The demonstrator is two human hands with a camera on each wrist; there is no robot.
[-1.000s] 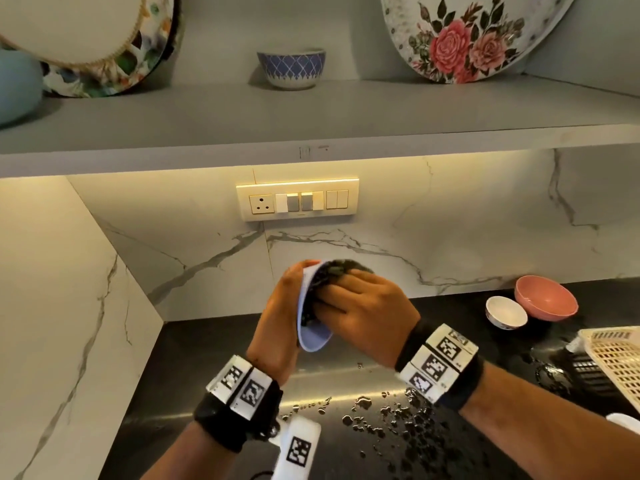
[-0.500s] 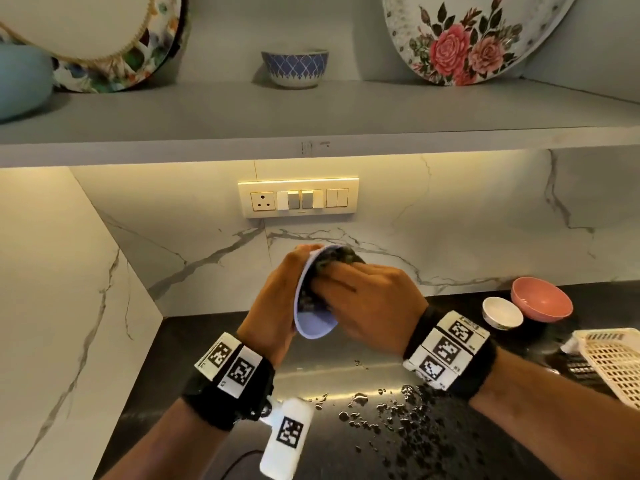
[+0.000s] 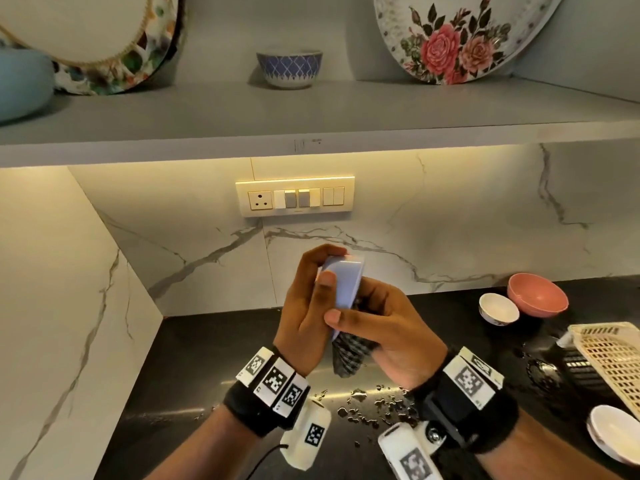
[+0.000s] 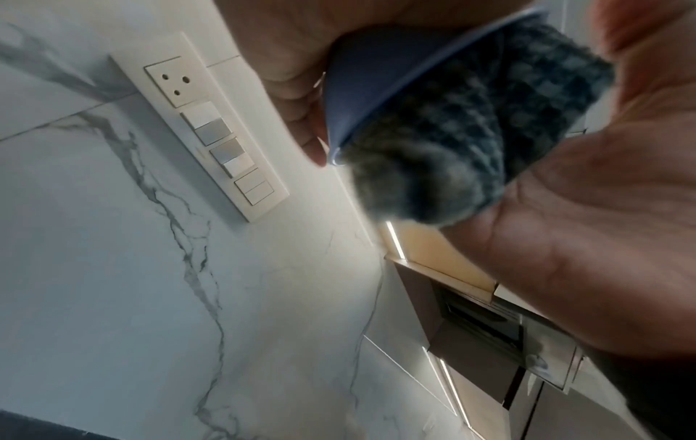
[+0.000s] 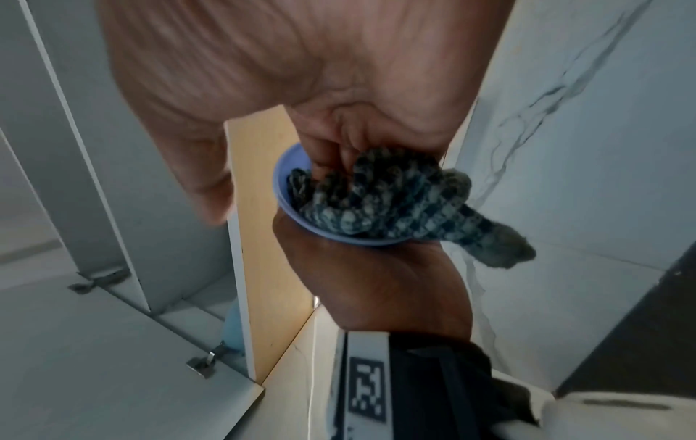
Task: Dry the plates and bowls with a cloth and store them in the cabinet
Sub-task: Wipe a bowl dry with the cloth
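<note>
Left hand [image 3: 304,306] grips a small lavender-blue bowl [image 3: 344,282] w/ fingers curled over its far rim and thumb on the near side, held up above the black surface [image 3: 214,358], tipped on its side. Right hand [image 3: 388,327] clutches a dark checked cloth [image 3: 349,355]; its fingers push the cloth into the bowl's inside, thumb on the outer wall. A tail of cloth hangs below the hands. Right wrist view: cloth [image 5: 376,199] bunched inside the bowl [image 5: 280,178], fingers buried in it.

Water drops [image 3: 367,407] lie on the surface near the wrists. Far right: small white bowl [image 3: 498,308] just beside a pink bowl [image 3: 536,294]. Right edge: cream plastic lattice basket [image 3: 616,362], and nearer, a white dish [image 3: 613,438], partly cut off.

Above, on the grey shelf [image 3: 311,109]: blue-patterned white bowl [image 3: 289,69] at centre, rose-printed plate [image 3: 457,36] leaning at right, gold-rimmed floral plate [image 3: 93,39] leaning at left. Switch panel [image 3: 294,197] on the marble wall betw. shelf and hands.
</note>
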